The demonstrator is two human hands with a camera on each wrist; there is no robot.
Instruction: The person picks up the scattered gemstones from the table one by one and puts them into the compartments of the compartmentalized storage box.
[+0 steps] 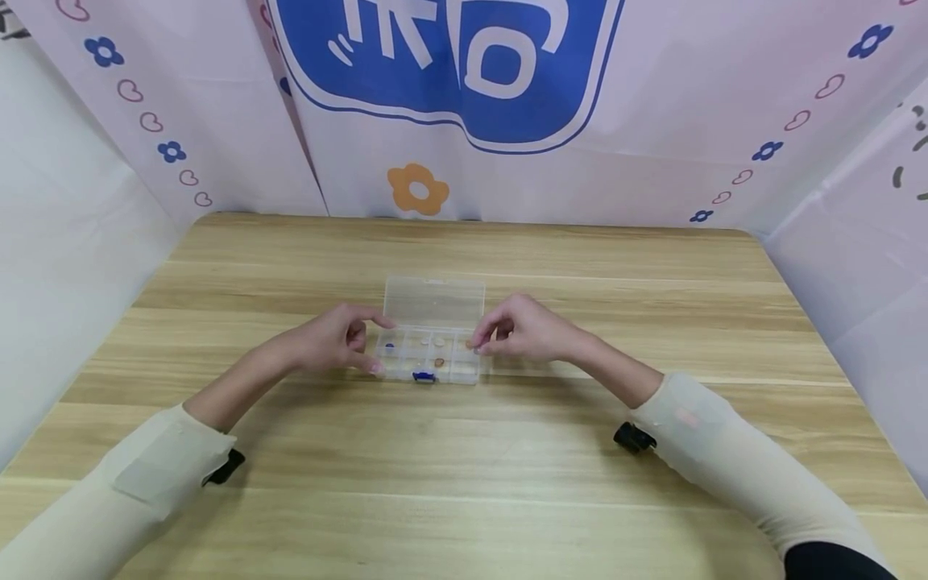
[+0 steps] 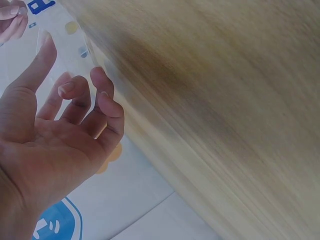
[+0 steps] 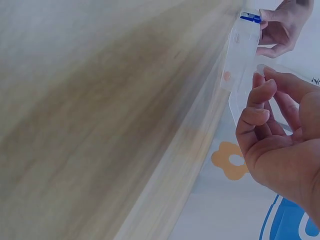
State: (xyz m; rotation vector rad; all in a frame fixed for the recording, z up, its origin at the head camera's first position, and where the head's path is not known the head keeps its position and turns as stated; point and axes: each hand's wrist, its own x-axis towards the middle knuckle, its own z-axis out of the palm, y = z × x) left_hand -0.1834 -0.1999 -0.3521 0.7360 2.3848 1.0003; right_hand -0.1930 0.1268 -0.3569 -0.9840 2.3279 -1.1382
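A clear plastic compartment box (image 1: 464, 375) sits on the table, its see-through lid (image 1: 433, 303) raised at the back and a blue clasp (image 1: 424, 377) on the front. My left hand (image 1: 329, 338) holds the box's left end, thumb at the front corner and index finger at the back. Over the right end, my right hand (image 1: 524, 329) pinches a small, translucent, rounded piece (image 3: 261, 69) between thumb and index finger. Inside the compartments lie a blue piece (image 1: 390, 346), a brownish-orange piece (image 1: 439, 362) and pale pieces (image 1: 438, 341).
The wooden table (image 1: 435, 483) ends at a white curtain (image 1: 652, 161) printed with flowers, hearts and a blue sign. White cloth also hangs at both sides. Pale sleeves cover both forearms, with a small black object (image 1: 634, 437) under the right one.
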